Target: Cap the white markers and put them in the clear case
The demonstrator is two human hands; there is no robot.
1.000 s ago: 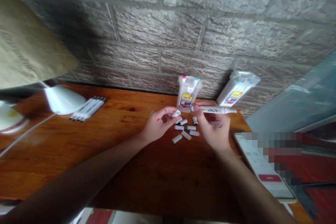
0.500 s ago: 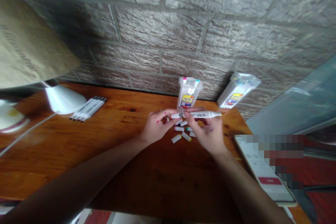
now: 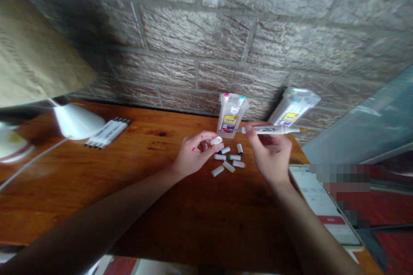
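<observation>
Between the thumb and fingers of my left hand (image 3: 193, 152) is a white marker cap (image 3: 216, 141). My right hand (image 3: 272, 152) grips a white marker (image 3: 271, 129) lying roughly level, its bare grey end toward the left and an orange tip at the right end. A gap separates the marker from the cap. Below and between my hands, several loose caps (image 3: 234, 157) with coloured ends lie on the wooden table (image 3: 155, 206). Just behind them stands a clear marker case (image 3: 228, 114) with a pink-ended and a blue-ended marker in it.
A second marker case (image 3: 292, 109) leans near the wall at the back right. Several black-ended markers (image 3: 109, 132) lie side by side at the left, near a lamp (image 3: 74, 120). A phone (image 3: 325, 206) rests at the table's right edge.
The cap has come off the marker's left end and stays in my left hand. My right hand has moved right and slightly up with the marker, uncovering more loose caps.
</observation>
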